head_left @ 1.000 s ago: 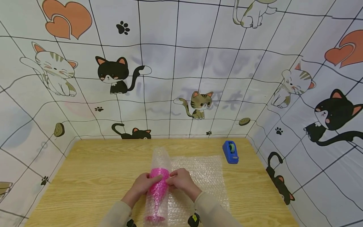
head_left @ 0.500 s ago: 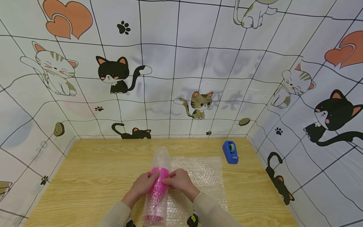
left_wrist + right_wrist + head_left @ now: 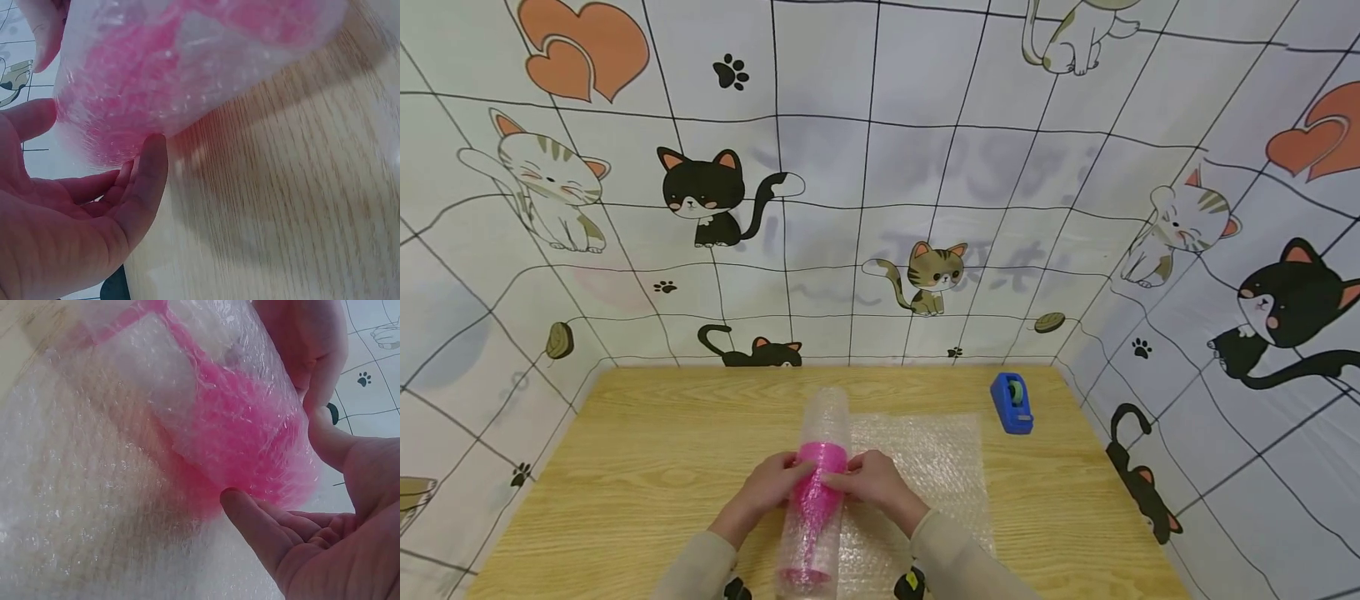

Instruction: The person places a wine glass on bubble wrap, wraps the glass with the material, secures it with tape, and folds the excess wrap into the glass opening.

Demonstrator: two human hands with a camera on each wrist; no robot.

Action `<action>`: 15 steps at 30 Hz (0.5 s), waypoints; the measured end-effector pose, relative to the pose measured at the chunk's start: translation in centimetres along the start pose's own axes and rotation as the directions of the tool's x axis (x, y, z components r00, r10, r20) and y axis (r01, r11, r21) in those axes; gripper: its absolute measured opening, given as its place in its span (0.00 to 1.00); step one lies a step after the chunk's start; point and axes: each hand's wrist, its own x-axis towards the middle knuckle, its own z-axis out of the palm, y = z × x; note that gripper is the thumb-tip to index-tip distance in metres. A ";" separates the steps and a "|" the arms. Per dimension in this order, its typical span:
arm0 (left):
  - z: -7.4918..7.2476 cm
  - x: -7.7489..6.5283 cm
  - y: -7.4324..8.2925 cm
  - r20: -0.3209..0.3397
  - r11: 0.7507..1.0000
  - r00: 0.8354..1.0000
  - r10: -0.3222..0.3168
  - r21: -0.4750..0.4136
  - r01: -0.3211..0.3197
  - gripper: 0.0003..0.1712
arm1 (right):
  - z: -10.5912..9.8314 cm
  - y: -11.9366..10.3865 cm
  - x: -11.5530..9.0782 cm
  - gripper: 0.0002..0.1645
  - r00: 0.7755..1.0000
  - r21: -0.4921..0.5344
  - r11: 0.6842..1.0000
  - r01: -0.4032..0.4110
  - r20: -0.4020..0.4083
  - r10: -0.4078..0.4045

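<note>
A pink stemmed goblet (image 3: 817,500) lies on its side inside a roll of clear bubble wrap (image 3: 826,417), its bowl toward the far side and its foot near me. My left hand (image 3: 767,487) holds the roll from the left, thumb on top at the bowl and fingers along the lower side, as the left wrist view shows. From the right, my right hand (image 3: 880,483) holds it too, thumb over the top and fingertips (image 3: 240,509) at its underside. A flat stretch of the same wrap runs out beneath my right hand.
A blue tape dispenser (image 3: 1012,403) stands at the back right of the wooden table (image 3: 685,433). Cat-printed cloth walls (image 3: 820,167) rise behind and at both sides. The wrap's flat part (image 3: 925,458) covers the table right of the roll.
The roll has turned a little and its near end has shifted slightly left. Both thumbs have shifted on it. The dispenser remains in its place.
</note>
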 end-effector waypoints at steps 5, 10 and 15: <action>-0.1 0.0 0.0 0.011 1.000 1.000 -0.016 0.011 0.016 0.33 | 0.0 0.0 0.0 0.25 1.000 -0.061 0.998 0.026 -0.006 -0.026; -0.1 0.0 0.2 0.013 0.999 0.999 -0.030 0.034 0.030 0.34 | 0.2 0.0 0.0 0.24 1.000 -0.076 0.997 0.019 -0.014 -0.020; 0.0 0.1 0.2 0.001 0.998 1.000 -0.031 0.050 0.031 0.34 | 0.2 0.2 0.2 0.24 1.000 -0.076 0.997 0.006 -0.010 -0.007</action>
